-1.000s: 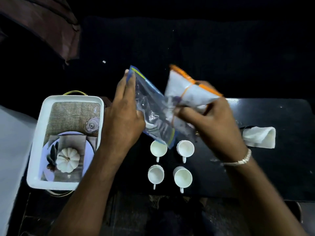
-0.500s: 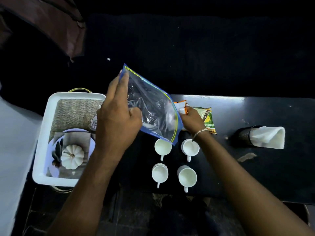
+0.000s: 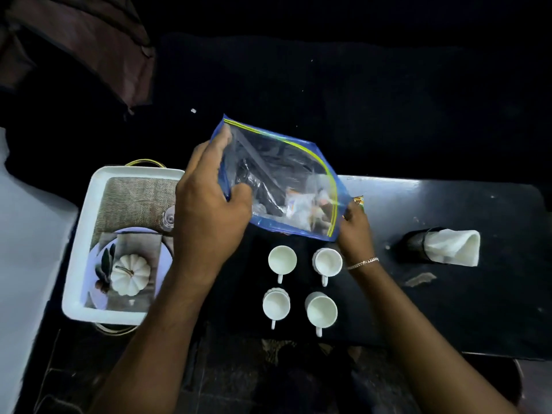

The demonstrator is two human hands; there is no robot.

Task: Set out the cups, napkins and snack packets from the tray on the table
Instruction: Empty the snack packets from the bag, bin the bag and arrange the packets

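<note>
My left hand (image 3: 206,216) grips a clear zip bag (image 3: 268,174) with a blue edge and holds it tilted above the black table (image 3: 463,309). My right hand (image 3: 355,231) is at the bag's lower right corner; whether it grips anything is hidden. A snack packet (image 3: 359,201) peeks out on the table just above that hand, and white and orange packets (image 3: 298,204) show through the bag. Several white cups stand in a square below the bag, among them three cups (image 3: 282,259) (image 3: 327,262) (image 3: 321,310). A white napkin (image 3: 454,246) lies in a black holder (image 3: 416,243) at the right.
A white tray (image 3: 79,252) sits at the left, holding a woven mat (image 3: 131,201), a white pumpkin (image 3: 130,274) on a plate and a small glass (image 3: 168,218). A brown cushion (image 3: 83,46) lies at the far left. The table's front edge runs just below the cups.
My right hand set the white and orange packets down on the table behind the bag, then drew back to the bag's lower right corner. My left hand kept hold of the bag.
</note>
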